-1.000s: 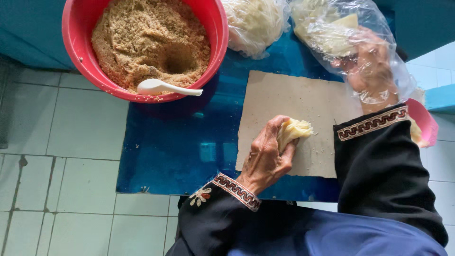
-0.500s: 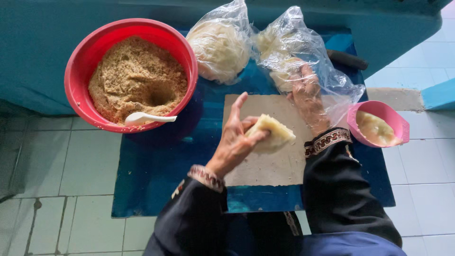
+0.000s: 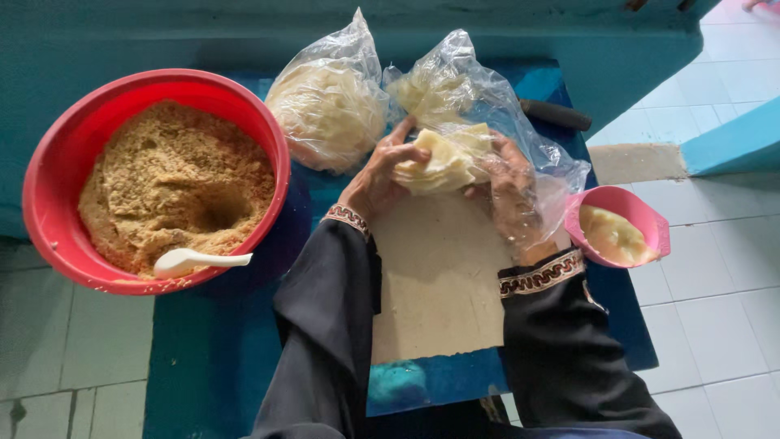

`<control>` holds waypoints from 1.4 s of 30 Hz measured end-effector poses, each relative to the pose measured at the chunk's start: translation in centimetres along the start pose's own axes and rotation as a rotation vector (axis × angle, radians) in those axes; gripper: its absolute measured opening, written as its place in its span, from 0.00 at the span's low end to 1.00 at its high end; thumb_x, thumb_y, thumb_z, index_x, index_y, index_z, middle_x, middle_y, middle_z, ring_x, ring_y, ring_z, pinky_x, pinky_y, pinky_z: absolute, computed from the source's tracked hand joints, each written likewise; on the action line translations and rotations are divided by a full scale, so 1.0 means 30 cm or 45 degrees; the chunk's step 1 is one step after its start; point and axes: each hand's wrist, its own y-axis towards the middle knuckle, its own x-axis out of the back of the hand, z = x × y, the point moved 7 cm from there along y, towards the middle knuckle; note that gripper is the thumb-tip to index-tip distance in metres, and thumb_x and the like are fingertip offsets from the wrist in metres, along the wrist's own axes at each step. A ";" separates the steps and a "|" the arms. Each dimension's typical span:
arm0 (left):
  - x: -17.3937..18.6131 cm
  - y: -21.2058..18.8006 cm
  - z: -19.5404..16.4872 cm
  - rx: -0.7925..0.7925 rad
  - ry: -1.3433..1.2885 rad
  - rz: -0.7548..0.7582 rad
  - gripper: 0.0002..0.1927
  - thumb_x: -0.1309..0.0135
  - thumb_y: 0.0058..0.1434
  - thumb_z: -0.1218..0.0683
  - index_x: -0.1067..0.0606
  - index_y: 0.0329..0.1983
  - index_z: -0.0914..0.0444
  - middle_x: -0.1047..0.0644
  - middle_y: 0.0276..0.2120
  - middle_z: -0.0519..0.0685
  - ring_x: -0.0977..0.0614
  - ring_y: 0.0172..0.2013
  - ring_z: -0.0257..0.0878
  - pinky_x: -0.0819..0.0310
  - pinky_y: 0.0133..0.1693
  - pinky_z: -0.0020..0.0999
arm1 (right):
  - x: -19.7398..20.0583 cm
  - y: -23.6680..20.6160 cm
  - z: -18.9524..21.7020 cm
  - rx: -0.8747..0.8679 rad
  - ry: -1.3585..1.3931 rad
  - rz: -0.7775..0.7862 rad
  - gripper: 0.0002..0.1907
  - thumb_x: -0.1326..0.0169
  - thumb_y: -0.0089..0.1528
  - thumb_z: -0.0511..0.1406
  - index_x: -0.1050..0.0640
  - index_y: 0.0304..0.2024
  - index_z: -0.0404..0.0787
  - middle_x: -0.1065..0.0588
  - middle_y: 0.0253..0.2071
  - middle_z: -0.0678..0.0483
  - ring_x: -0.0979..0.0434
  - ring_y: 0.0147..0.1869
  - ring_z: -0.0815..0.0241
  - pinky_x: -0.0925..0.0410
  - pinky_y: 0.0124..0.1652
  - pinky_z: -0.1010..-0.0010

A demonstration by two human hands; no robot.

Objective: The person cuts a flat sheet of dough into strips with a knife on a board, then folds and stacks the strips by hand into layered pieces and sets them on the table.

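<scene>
A: What's at far left of frame?

B: Big round red plastic bowl [image 3: 49,146], approx full of brown crumbly filling [image 3: 171,183], w/ a dip dug in the middle. White plastic spoon [image 3: 199,260] lies at the bowl's lower edge, handle pointing right. Bowl sits on a blue tabletop [image 3: 219,358]; pale floor tiles [image 3: 65,358] at lower left.

A: And top centre?

B: Knotted clear plastic bag of pale thin wrappers [image 3: 329,110], just left of the hands. Beside it a second clear plastic bag, open [image 3: 487,97], also w/ wrappers inside.

A: The hands?

B: Both in centre, upper half. Left hand [image 3: 375,180] has fingers curled around the left side of a stack of pale yellow thin dough wrappers [image 3: 443,158], thumb up over the top edge. Right hand [image 3: 513,191] is inside the open bag, seen thru the plastic, gripping the stack's right side. So stack's held btwn both hands at the bag's mouth, above the beige flat cardboard sheet [image 3: 439,284] lying on the table. Black sleeves w/ patterned cuffs.

A: Right side?

B: Small pink plastic bowl [image 3: 650,223] of pale yellowish paste at centre right, near right wrist. Dark handle-like object [image 3: 556,114] at upper right behind the open bag; can't tell what it is.
</scene>
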 end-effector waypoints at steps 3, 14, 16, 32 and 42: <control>0.027 0.031 0.022 0.036 -0.126 -0.083 0.41 0.47 0.53 0.58 0.44 0.72 0.65 0.25 0.54 0.55 0.20 0.50 0.43 0.22 0.49 0.35 | 0.022 -0.060 -0.038 -0.204 0.139 -0.041 0.22 0.55 0.68 0.34 0.32 0.66 0.40 0.26 0.56 0.53 0.23 0.50 0.65 0.28 0.39 0.72; 0.081 0.042 0.070 -0.001 -0.125 -0.005 0.36 0.46 0.59 0.53 0.39 0.70 0.70 0.27 0.58 0.57 0.20 0.55 0.43 0.21 0.55 0.36 | 0.091 -0.324 -0.120 -0.465 0.211 0.037 0.25 0.50 0.69 0.38 0.32 0.69 0.43 0.26 0.55 0.56 0.27 0.47 0.68 0.31 0.39 0.76; 0.090 0.049 0.080 0.006 -0.123 -0.024 0.36 0.46 0.58 0.53 0.39 0.70 0.68 0.26 0.57 0.56 0.20 0.54 0.43 0.21 0.54 0.35 | 0.108 -0.340 -0.105 -0.408 0.166 0.114 0.24 0.50 0.70 0.37 0.31 0.68 0.40 0.25 0.54 0.54 0.27 0.47 0.65 0.31 0.39 0.74; -0.058 0.116 0.027 -0.053 0.019 -0.038 0.37 0.52 0.54 0.57 0.38 0.71 0.58 0.27 0.48 0.56 0.22 0.43 0.44 0.28 0.36 0.33 | 0.060 -0.100 -0.137 0.054 -0.397 0.218 0.19 0.47 0.70 0.35 0.26 0.64 0.44 0.25 0.60 0.46 0.24 0.63 0.52 0.31 0.61 0.63; 0.070 0.193 0.091 0.052 0.233 -0.436 0.42 0.48 0.47 0.51 0.40 0.70 0.55 0.28 0.54 0.56 0.23 0.48 0.46 0.24 0.41 0.35 | 0.181 -0.268 -0.022 0.148 -0.779 0.213 0.22 0.48 0.66 0.33 0.27 0.64 0.39 0.24 0.60 0.47 0.24 0.60 0.55 0.30 0.56 0.67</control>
